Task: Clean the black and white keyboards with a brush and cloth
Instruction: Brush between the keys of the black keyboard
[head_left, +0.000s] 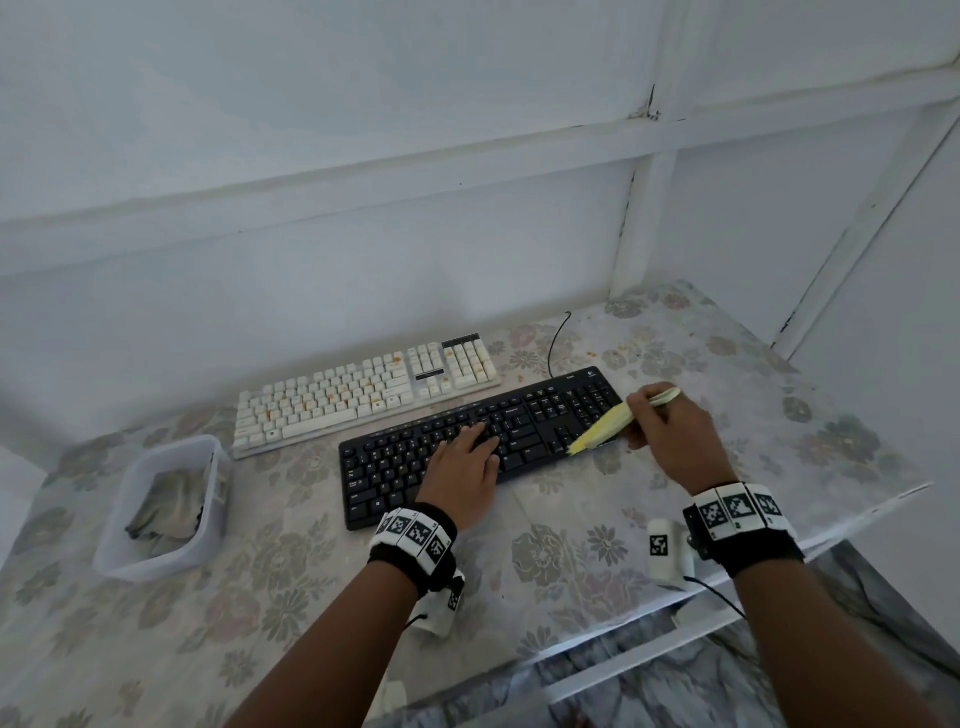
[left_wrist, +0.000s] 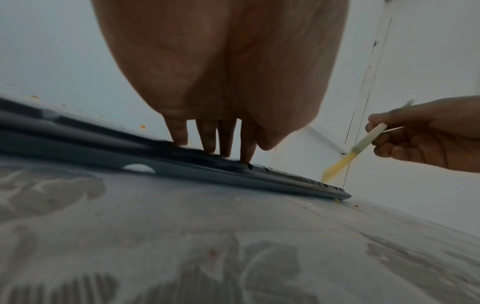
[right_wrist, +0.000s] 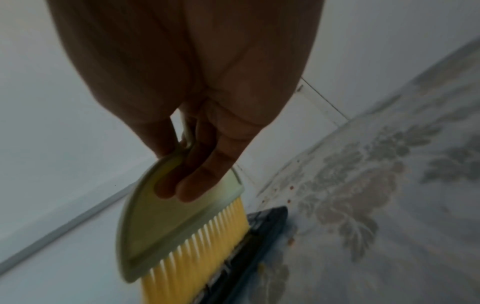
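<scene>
Left hand flat, fingers straight on black keyboard near table front edge, right hand gripping brush, yellow bristles seemingly touching its right end, white keyboard behind.

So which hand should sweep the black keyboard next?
Probably the right hand: it grips the yellow brush at the black keyboard's right end. The left hand lies flat, steadying the keys.

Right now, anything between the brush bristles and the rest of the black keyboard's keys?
Yes. The left hand rests flat on the middle keys of the black keyboard, covering them. The brush, held by the right hand, is at the right end, where nothing visible blocks it.
</scene>
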